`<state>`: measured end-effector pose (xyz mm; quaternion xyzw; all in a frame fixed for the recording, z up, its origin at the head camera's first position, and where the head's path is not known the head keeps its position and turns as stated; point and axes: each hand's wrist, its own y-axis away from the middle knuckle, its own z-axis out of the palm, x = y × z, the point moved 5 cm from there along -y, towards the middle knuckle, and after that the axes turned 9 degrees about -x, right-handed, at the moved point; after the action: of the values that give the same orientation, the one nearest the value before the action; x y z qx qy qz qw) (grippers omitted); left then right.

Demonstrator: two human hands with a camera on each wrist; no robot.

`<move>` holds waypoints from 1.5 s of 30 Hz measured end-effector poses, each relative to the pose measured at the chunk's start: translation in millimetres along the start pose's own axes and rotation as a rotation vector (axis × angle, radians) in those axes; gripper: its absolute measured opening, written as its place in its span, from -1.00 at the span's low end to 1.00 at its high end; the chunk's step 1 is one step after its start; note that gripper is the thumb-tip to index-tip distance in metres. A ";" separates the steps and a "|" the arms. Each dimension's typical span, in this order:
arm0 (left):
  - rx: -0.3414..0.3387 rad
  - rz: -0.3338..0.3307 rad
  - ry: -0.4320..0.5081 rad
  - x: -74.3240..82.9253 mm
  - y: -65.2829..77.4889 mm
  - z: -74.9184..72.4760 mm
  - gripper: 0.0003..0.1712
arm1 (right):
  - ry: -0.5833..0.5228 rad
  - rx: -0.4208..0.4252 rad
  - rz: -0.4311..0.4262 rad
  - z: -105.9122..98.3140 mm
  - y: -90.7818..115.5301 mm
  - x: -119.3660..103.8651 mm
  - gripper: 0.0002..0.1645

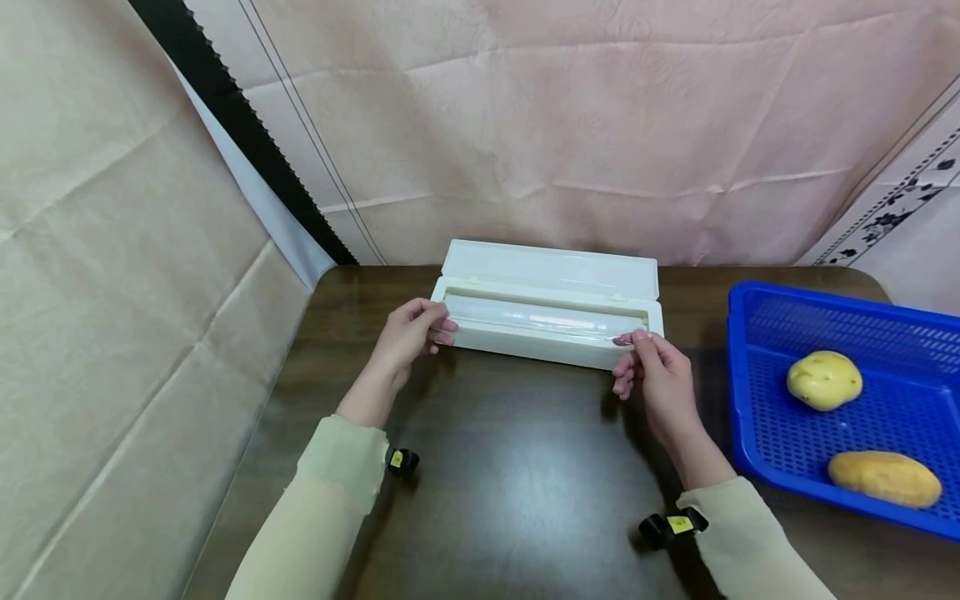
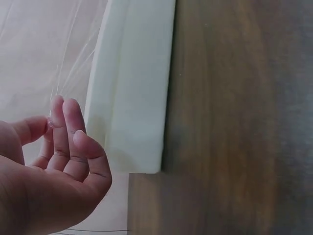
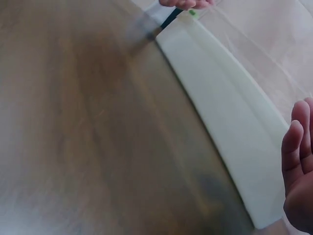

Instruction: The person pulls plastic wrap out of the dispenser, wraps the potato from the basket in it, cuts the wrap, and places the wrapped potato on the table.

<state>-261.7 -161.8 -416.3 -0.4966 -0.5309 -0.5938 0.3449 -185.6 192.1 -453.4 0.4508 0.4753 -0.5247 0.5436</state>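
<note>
A white cling film dispenser box (image 1: pixel 532 347) stands on the table with its lid (image 1: pixel 551 265) folded back. Inside lies a roll of clear cling film (image 1: pixel 547 317). At the box's left end, my left hand (image 1: pixel 408 335) pinches the film's edge between thumb and forefinger. Its other fingers curve loosely, and the left wrist view shows thin film strands (image 2: pixel 73 68) stretching up from the pinch. My right hand (image 1: pixel 660 375) pinches the film's other corner near the box's right end. In the right wrist view, only part of the right hand (image 3: pixel 299 166) shows; its fingertip pinch is out of frame.
To the right, a blue plastic basket (image 1: pixel 738 392) holds a pale peeled-looking potato (image 1: pixel 824 380) and a longer brownish potato (image 1: pixel 885 479). The dark wooden table (image 1: pixel 510 483) ends just behind the box, where a light cloth (image 1: pixel 570 125) hangs. Another cloth (image 1: pixel 135 350) hangs at the left edge.
</note>
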 end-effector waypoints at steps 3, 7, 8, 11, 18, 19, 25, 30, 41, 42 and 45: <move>0.002 0.011 0.009 7.2 -3.6 0.1 -0.78 | -0.024 0.013 -0.023 2.8 -6.2 -3.8 -0.36; -0.002 0.018 0.013 16.2 -9.0 1.5 -0.75 | -0.051 0.039 -0.049 5.9 -14.4 -8.2 -0.40; -0.003 0.016 0.014 18.0 -10.4 2.3 -0.73 | -0.058 0.048 -0.054 6.5 -16.2 -9.4 -0.43; -0.007 0.012 0.023 22.9 -14.9 4.7 -0.67 | -0.079 0.066 -0.068 7.9 -20.9 -12.9 -0.53; 0.000 0.020 0.049 31.9 -19.7 9.0 -0.73 | -0.097 0.081 -0.078 7.3 -27.1 -21.2 -0.59; 0.003 0.020 0.054 32.9 -19.6 9.2 -0.76 | -0.099 0.080 -0.077 7.0 -27.6 -22.3 -0.58; 0.027 0.049 0.077 38.6 -18.9 8.1 -0.80 | -0.119 0.069 -0.099 7.4 -30.7 -30.2 -0.55; 0.051 0.070 0.079 42.6 -19.2 6.1 -0.84 | -0.130 0.072 -0.126 10.5 -34.2 -35.8 -0.54; 0.067 0.086 0.090 52.6 -17.2 4.9 -0.83 | -0.151 0.040 -0.148 11.7 -35.2 -48.7 -0.52; 0.070 0.088 0.092 53.6 -16.7 4.6 -0.83 | -0.155 0.038 -0.149 12.2 -35.4 -49.9 -0.53; 0.083 0.101 0.106 56.5 -14.9 3.6 -0.84 | -0.158 0.045 -0.154 13.6 -36.4 -53.8 -0.55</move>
<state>-290.1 -148.7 -366.7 -0.4759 -0.5102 -0.5786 0.4225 -221.2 184.7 -397.9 0.3823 0.4524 -0.6091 0.5274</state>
